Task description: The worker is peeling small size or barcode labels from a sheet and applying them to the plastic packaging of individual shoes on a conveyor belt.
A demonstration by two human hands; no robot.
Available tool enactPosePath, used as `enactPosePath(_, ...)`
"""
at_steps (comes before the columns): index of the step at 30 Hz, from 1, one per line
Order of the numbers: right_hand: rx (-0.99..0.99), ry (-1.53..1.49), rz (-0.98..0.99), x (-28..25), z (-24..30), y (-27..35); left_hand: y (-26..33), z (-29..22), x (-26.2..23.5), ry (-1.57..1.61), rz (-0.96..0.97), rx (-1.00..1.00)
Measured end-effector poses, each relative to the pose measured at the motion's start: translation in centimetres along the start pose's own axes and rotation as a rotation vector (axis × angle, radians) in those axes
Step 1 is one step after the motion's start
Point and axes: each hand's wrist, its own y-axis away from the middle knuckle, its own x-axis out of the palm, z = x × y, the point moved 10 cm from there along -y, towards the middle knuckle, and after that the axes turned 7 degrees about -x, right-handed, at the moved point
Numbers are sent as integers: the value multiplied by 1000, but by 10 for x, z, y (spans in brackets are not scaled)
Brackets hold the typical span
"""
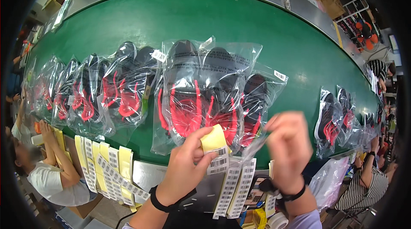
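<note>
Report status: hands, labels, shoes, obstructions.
Left hand gripping barcode label strip. Right hand blurred, grip unclear. Bagged shoes ahead, partly hidden by strip.

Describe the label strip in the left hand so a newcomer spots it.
On the green belt, find the central bagged shoes. At their near end, the left hand pinches the label strip. Unlike the strips further left, it's hand-held, bare yellow end toward the shoes.

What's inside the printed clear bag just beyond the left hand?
Two black sneakers with red interiors show through the clear bag, toes pointing away. Their undersides are hidden, and the barcode label strip in the left hand covers part of one.
</note>
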Motion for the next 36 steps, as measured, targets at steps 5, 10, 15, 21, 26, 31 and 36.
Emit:
enactPosePath(5,413,-347,-271,-32,-142,-80,3,-18,9,172,134,-4)
enactPosePath(10,587,-143,136,-3,-216,-127,-3,-43,18,310,198,3)
enactPosePath(15,713,-65,342,30,-224,-129,2,-25,23,283,210,-49)
enactPosePath(21,775,-3,461,54,-236,-118,2,-7,31,210,242,-44)
enactPosePath(26,766,-62,380,43,-243,-92,9,-3,73,182,385,-142)
enactPosePath(31,722,-131,68,-45,-272,-27,33,27,129,169,602,-351)
enactPosePath(36,534,896,186,-243,-296,105,43,68,143,205,534,-404)
